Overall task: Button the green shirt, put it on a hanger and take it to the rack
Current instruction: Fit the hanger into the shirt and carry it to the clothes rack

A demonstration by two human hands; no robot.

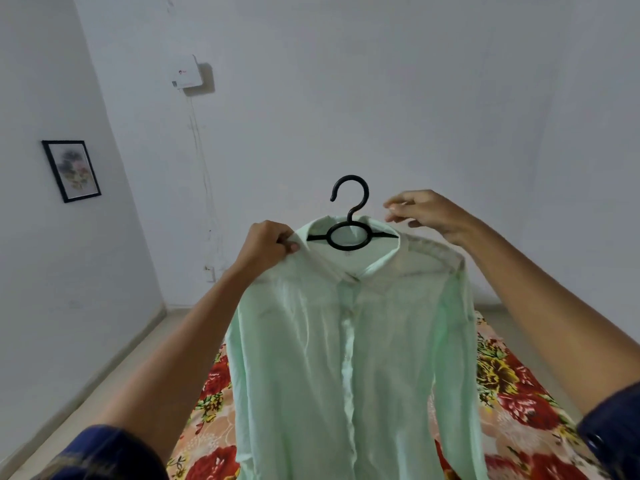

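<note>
**Shirt seated on hanger, held up for a final collar check**

Head view. White walls fill the background, carrying a framed picture [71,170] at the left and a small white wall box [187,72] higher up; below, a floral bedspread [512,389] covers the surface in front of the person. The green shirt [346,358] hangs in mid-air above that bedspread, front facing the camera, its placket closed down the centre as far as the frame shows. A black hanger [350,233] sits inside the collar, its hook standing upright and free above the neckline. The left hand [268,245] has its fingers curled and pinching the left collar point and shoulder, apparently bearing much of the weight. The right hand [427,211] is raised just beside the right end of the hanger, fingers loosely bent with thumb and forefinger drawn close together; whether they nip cloth or only hover cannot be told. The right shoulder of the shirt looks slightly bunched over the hanger arm.

Judged step: buttoning appears complete and the hanging step is nearly finished, with the collar being settled. No rack is visible. The next move would call for smoothing that right shoulder, then one hand taking the hook so the garment can be carried level without sliding off
</note>
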